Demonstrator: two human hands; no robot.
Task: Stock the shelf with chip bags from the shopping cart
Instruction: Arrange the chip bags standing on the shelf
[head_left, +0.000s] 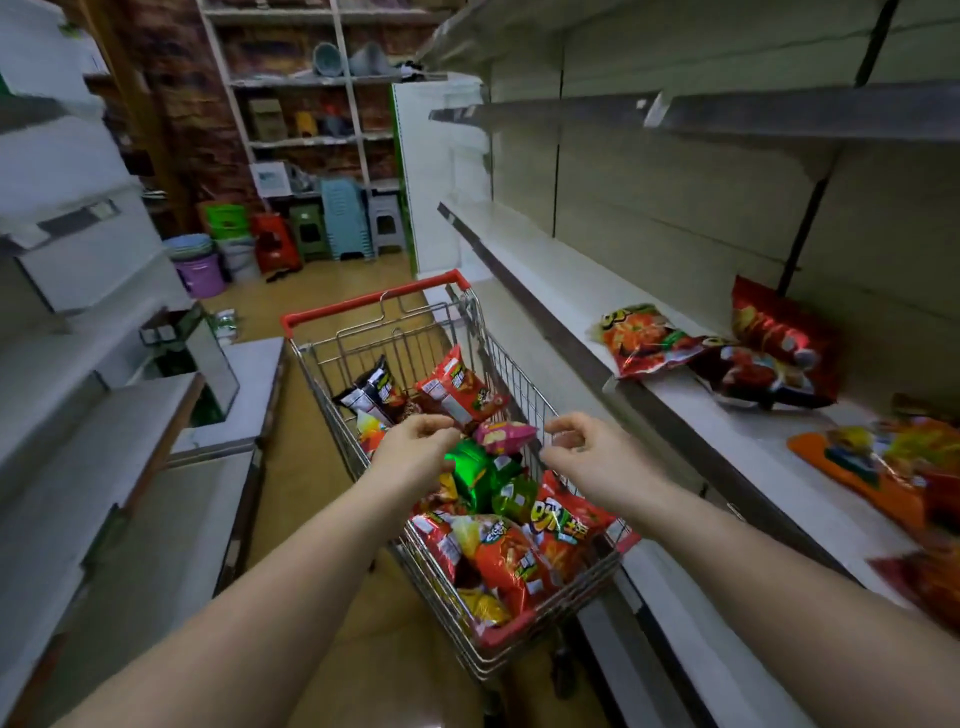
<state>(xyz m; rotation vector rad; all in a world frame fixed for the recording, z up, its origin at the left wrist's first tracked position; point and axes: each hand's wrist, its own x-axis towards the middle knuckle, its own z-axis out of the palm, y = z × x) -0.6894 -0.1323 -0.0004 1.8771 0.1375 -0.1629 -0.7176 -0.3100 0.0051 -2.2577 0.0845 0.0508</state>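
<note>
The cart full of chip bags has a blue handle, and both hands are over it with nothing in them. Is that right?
Not quite. The head view shows the cart's handle is red, not blue. The rest holds: the cart is full of chip bags, and the left hand and right hand are over it, holding nothing.

Plastic stools and buckets stand far back.

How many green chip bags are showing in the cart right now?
2. One bright green bag lies mid-cart just under the left hand; a second green bag sits right beside it, nearer the camera. Others may be buried beneath the red bags.
</note>
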